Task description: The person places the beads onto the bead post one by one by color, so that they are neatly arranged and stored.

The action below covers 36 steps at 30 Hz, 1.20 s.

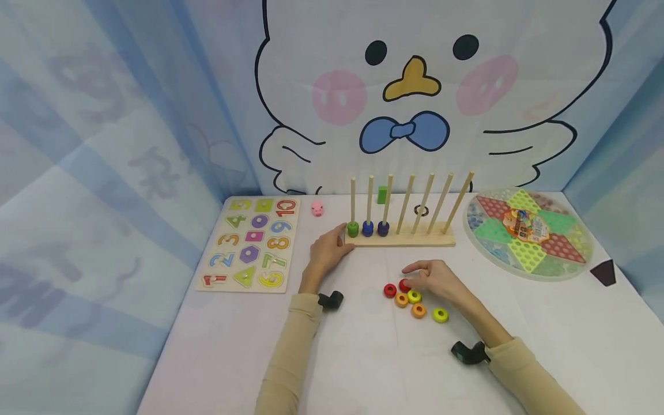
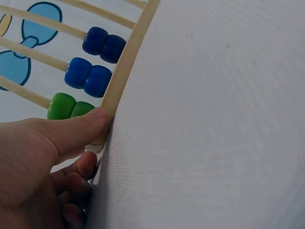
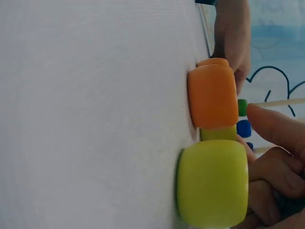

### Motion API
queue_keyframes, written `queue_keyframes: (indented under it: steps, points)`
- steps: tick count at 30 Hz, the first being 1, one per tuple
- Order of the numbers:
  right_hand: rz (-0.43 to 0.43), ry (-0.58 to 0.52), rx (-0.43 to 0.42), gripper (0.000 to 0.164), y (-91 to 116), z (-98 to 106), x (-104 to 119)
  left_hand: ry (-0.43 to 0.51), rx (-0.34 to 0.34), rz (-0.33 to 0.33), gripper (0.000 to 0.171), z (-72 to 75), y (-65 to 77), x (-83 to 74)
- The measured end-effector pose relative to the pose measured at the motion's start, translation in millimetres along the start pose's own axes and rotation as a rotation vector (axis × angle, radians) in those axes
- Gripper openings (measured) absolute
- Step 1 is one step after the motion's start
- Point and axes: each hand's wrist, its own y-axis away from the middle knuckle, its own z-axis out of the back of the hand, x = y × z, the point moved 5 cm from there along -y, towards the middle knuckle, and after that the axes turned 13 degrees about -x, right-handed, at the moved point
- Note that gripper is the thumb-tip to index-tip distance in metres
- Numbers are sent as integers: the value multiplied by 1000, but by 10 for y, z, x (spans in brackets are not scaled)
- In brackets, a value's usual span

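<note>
A wooden peg rack (image 1: 399,241) bears green beads (image 1: 353,229), blue beads (image 1: 368,228) and dark blue beads (image 1: 383,229) on its three leftmost pegs. My left hand (image 1: 328,252) grips the left end of its base, with the thumb (image 2: 81,129) against the front edge. Loose red, orange and yellow beads lie on the table in front. My right hand (image 1: 434,279) is low over them, index finger extended and thumb beside a red bead (image 1: 404,285). The right wrist view shows a yellow bead (image 3: 212,183) and an orange bead (image 3: 213,97) near that hand; the red bead is hidden there.
A number and shape puzzle board (image 1: 249,245) lies at left, a pink pig figure (image 1: 317,208) beside it. Behind the rack stand a green block (image 1: 382,195) and a small dark ring (image 1: 421,211). A round game board (image 1: 529,230) lies at right, near a dark piece (image 1: 604,272).
</note>
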Motion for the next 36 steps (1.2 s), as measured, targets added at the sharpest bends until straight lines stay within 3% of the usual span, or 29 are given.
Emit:
queue_keyframes:
  steps: [7,17,20,25,31,36]
  points:
    - [48,59,28,32,15,-90,-59,4,3,-1,65,3,7,3]
    - [77,71,-29,38,16,-16,6,-3,-1,-9,64,0,3,6]
    - [88,49,-64,41,-29,105,172,4,-7,-13,64,4,-2,5]
    - [181,17,-132,44,-145,404,615,8,-2,-14,65,4,-6,14]
    - [271,-29,-255,44,-242,770,1129,4,6,-12,65,-15,-1,30]
    - [330,-80,-349,44,-301,1019,1423,7,-3,-14,64,-10,-4,21]
